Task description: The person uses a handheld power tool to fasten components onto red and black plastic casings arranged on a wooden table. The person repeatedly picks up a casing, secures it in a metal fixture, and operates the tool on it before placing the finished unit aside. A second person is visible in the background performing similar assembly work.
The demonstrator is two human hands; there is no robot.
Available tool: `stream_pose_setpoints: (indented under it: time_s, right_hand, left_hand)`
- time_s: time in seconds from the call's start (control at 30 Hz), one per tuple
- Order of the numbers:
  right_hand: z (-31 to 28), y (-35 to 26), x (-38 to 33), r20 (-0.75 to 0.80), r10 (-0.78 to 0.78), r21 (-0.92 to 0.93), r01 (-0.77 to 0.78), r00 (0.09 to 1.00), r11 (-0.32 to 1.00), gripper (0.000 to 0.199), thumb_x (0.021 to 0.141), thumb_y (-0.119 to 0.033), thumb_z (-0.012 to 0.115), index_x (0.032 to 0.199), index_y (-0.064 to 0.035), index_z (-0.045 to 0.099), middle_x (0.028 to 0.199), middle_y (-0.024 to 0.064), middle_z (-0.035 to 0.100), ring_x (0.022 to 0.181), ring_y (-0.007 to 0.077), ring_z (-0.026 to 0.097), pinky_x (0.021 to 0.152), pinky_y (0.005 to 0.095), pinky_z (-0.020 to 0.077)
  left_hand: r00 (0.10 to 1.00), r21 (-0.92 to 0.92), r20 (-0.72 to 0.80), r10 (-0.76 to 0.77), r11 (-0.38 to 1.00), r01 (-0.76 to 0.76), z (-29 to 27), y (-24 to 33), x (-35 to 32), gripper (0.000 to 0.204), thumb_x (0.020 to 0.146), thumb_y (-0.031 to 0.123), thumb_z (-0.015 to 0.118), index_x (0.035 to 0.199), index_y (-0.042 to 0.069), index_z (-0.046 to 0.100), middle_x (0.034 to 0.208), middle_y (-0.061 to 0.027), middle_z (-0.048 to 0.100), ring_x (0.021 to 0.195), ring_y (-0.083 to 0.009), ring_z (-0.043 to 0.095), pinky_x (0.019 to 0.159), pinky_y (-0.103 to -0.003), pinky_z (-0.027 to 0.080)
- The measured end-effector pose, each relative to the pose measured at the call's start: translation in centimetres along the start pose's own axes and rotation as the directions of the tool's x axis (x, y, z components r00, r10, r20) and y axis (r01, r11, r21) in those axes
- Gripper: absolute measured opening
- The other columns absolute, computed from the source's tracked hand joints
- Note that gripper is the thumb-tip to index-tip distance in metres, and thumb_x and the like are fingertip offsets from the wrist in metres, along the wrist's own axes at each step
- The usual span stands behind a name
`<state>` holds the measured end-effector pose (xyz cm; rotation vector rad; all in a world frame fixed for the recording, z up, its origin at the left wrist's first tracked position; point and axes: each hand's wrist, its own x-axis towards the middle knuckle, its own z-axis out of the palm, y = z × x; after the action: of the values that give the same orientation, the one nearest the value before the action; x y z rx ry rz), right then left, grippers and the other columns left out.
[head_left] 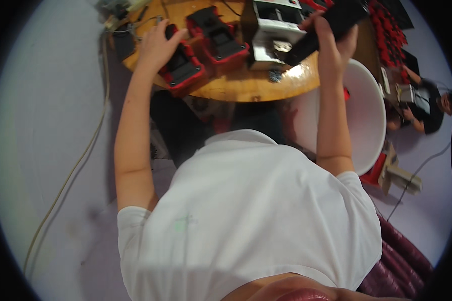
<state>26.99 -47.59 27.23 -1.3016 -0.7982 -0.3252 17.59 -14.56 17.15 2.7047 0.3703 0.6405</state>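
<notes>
My left hand point(158, 44) rests on top of a red and black block-shaped part point(182, 69) near the front left edge of the round wooden table point(246, 88). A second red and black part point(217, 36) lies just to its right. My right hand point(332, 36) is closed around a long black tool point(322, 31), whose lower end points down at a grey metal device point(273, 35) in the middle of the table. My white shirt fills the lower half of the picture.
A white round chair point(367, 115) stands right of the table. Another person point(427, 108) sits on the floor at the far right. Red and black parts point(389, 30) are stacked at the table's right. A pale cable point(70, 170) runs across the floor on the left.
</notes>
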Motion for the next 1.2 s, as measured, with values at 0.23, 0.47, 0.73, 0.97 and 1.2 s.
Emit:
stream_pose_setpoints:
  time_s: [0.23,0.47,0.73,0.97,1.2]
  right_hand:
    - [-2.0,0.3,-0.6,-0.079,0.202,-0.049,-0.206,0.976,0.977,0.034,0.089,-0.013,0.066,0.114,-0.0023,0.045,0.086,0.01,0.06,0.069,0.0171,0.063,0.062,0.029,0.0533]
    - [0.0,1.4,-0.6,-0.199,-0.148,0.12,0.174,0.969,0.977,0.042,0.092,-0.021,0.066,0.122,-0.005,0.043,0.084,0.0067,0.058,0.064,0.0127,0.057,0.057,0.0276,0.0497]
    - [0.4,3.3,-1.6,-0.198,-0.197,0.061,0.212,0.96,0.975,0.045,0.092,-0.021,0.066,0.126,-0.005,0.041,0.086,0.0066,0.058,0.065,0.0116,0.057,0.057,0.0267,0.0489]
    - [0.4,3.6,-1.9,-0.201,-0.2,0.041,0.213,0.959,0.976,0.045,0.092,-0.023,0.065,0.125,-0.0035,0.042,0.084,0.006,0.058,0.066,0.012,0.057,0.058,0.027,0.0488]
    - [0.8,3.5,-1.6,-0.178,-0.257,0.056,0.27,0.95,0.961,0.044,0.093,-0.023,0.064,0.125,-0.0036,0.042,0.082,0.0055,0.057,0.064,0.0119,0.056,0.057,0.0269,0.0479]
  left_hand:
    - [0.992,0.014,0.061,-0.109,0.994,0.108,-0.6,1.5,0.2,0.05,0.086,0.047,0.06,0.115,0.006,0.065,0.11,-0.0188,0.066,0.104,-0.0373,0.061,0.09,-0.043,0.047]
    - [0.93,0.202,-0.366,0.017,0.977,0.062,1.2,0.2,-0.1,0.071,0.084,0.049,0.064,0.134,0.0,0.047,0.13,-0.0245,0.053,0.125,-0.0403,0.046,0.104,-0.045,0.036]
    - [0.962,0.016,0.136,-0.239,0.971,0.239,-0.8,0.8,0.4,0.064,0.085,0.053,0.06,0.126,0.004,0.059,0.124,-0.0202,0.059,0.118,-0.039,0.05,0.103,-0.042,0.036]
    - [0.963,0.028,0.109,-0.245,0.969,0.244,-0.6,0.9,0.3,0.059,0.085,0.052,0.059,0.123,0.007,0.062,0.119,-0.0186,0.062,0.113,-0.0383,0.052,0.1,-0.041,0.038]
    - [0.968,0.032,0.097,-0.23,0.973,0.228,-0.6,1.1,0.3,0.059,0.085,0.052,0.059,0.122,0.006,0.062,0.118,-0.0187,0.062,0.113,-0.0383,0.052,0.101,-0.041,0.037]
